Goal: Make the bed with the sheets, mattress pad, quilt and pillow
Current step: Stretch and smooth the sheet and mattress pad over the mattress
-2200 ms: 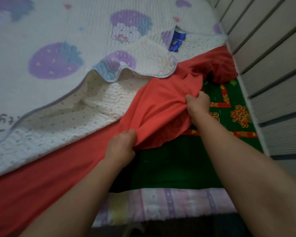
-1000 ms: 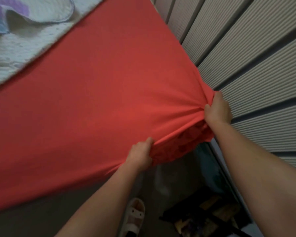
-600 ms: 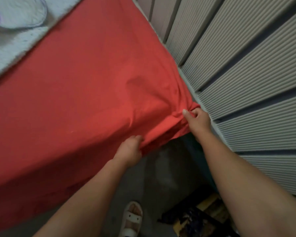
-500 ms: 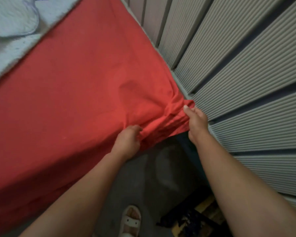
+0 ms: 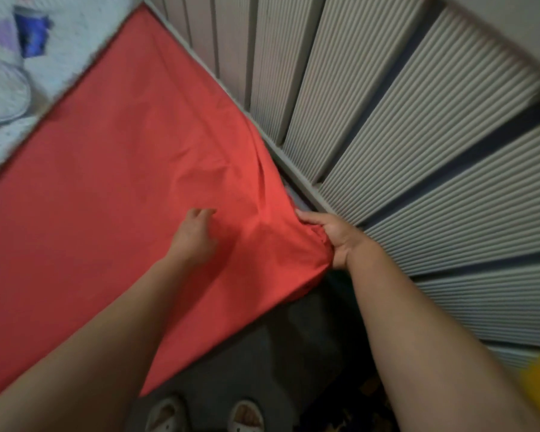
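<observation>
Both bare forearms reach forward from the lower edge of the view, the left from about 7 o'clock and the right from about 5 o'clock, converging toward the centre. The left hand (image 5: 194, 233) lies palm down with its fingers loosely spread and slightly curled, pointing toward 1 o'clock, flat on the red sheet (image 5: 113, 169) and gripping nothing. The right hand (image 5: 334, 236) is at 3 o'clock of the left, thumb stretched toward 10 o'clock, fingers curled closed around a bunched corner of the sheet.
</observation>
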